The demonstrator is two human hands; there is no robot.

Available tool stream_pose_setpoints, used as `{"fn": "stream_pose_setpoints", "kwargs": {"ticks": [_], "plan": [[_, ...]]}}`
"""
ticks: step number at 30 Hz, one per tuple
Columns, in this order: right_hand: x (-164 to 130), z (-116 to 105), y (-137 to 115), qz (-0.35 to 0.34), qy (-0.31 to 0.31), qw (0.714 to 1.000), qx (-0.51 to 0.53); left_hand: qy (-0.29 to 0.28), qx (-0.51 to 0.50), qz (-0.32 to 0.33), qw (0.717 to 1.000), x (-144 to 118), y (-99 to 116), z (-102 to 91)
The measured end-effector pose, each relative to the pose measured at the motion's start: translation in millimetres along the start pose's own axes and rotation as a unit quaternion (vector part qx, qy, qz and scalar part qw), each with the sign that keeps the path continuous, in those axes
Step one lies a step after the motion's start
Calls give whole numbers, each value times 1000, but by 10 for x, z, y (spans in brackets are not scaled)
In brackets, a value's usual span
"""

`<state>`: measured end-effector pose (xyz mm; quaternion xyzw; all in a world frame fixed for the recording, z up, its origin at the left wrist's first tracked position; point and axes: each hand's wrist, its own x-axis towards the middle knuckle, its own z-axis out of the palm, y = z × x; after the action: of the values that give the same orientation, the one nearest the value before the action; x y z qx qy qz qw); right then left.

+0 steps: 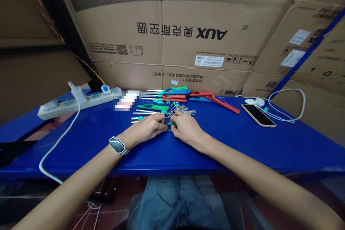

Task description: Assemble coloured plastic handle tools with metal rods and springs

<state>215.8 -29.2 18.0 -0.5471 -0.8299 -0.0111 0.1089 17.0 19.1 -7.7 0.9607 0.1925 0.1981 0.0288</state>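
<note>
Behind both hands (169,126), "AUX" carton (167,25).

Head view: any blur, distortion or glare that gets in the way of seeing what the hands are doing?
Head view: wide-angle bending at the edges; a pixelated patch behind the hands; even light, no glare. Left hand and right hand hide most of the small green piece.

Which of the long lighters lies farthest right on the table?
The red lighter, lying slantwise toward the phone. The other green, blue and red ones sit bunched behind the hands, mostly lined up side by side.
</note>
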Motion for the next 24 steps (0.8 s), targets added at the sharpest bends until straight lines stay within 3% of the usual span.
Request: {"fn": "stream_pose_setpoints", "kwargs": {"ticks": [24], "plan": [[36,102,113,-14,50,994,94,2,-1,12,1000,17,9,-29]]}}
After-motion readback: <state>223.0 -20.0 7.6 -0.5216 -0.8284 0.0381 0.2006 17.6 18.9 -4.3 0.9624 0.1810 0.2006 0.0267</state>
